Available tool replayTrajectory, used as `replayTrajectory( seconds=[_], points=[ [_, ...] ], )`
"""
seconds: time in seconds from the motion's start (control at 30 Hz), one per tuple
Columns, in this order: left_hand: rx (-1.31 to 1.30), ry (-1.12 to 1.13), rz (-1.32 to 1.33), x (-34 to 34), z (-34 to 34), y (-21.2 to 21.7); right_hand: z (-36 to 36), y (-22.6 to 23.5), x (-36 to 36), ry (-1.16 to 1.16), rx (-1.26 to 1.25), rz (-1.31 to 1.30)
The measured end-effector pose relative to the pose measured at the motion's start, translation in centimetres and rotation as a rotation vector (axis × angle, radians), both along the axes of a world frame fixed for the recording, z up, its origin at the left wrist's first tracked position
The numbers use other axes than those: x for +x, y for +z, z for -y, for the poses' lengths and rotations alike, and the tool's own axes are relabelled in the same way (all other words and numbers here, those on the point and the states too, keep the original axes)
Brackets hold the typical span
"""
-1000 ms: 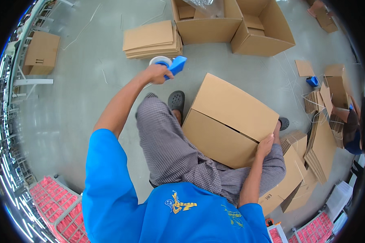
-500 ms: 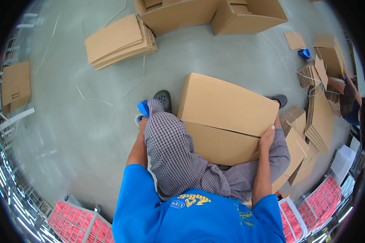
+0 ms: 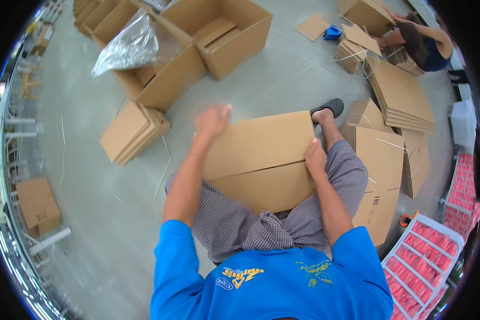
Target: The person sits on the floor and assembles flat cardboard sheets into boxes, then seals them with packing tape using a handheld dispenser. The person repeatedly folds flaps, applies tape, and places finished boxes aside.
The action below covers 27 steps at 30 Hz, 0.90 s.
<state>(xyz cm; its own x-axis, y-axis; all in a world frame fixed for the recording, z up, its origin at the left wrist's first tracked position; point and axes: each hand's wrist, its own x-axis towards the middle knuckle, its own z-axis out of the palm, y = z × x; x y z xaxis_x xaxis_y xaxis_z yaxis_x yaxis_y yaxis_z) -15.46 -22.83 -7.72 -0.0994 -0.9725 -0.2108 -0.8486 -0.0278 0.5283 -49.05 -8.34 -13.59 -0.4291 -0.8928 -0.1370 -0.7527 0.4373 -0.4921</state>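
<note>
holding smooth, oblong cardboard box (image 3: 262,152) | right hand (image 3: 316,158) clasps its edge | left hand (image 3: 212,121) blurred, can't tell grip

We see a smooth grey floor (image 3: 98,234) with soft patches of glare. At left we make out white metal supports (image 3: 50,240) and a stool-like wooden frame (image 3: 30,83); bright light strips (image 3: 22,282) curve along the lower-left rim. At lower right stands a white-barred rack (image 3: 441,229) of pink material (image 3: 424,245).

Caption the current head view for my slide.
Right hand at the right edge of a box, left hand a blur near its far left corner, flat cartons stacked at right.
</note>
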Motion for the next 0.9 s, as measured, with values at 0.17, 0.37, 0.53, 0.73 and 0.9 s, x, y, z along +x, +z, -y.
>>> replayTrajectory(
  seconds=[0.17,0.37,0.53,0.73,0.9],
  points=[
    [-0.266,0.061,0.257,-4.9,-4.7,-4.3,0.2,1.0,1.1,-0.075,0.037,0.084],
    [-0.417,0.094,0.311,-4.2,-6.0,-5.3,0.3,1.2,1.5,-0.075,-0.052,0.112],
    [0.103,-0.091,0.311,-3.4,-1.9,-6.2,0.6,0.3,0.2,-0.021,-0.024,0.319],
    [0.777,-0.201,-0.31,-9.3,16.2,-1.8,0.3,-1.2,-0.6,0.006,-0.081,0.682],
    [0.581,-0.378,-0.322,-18.4,8.5,-6.4,-0.1,-0.4,-0.7,0.022,-0.062,0.815]
  ],
)
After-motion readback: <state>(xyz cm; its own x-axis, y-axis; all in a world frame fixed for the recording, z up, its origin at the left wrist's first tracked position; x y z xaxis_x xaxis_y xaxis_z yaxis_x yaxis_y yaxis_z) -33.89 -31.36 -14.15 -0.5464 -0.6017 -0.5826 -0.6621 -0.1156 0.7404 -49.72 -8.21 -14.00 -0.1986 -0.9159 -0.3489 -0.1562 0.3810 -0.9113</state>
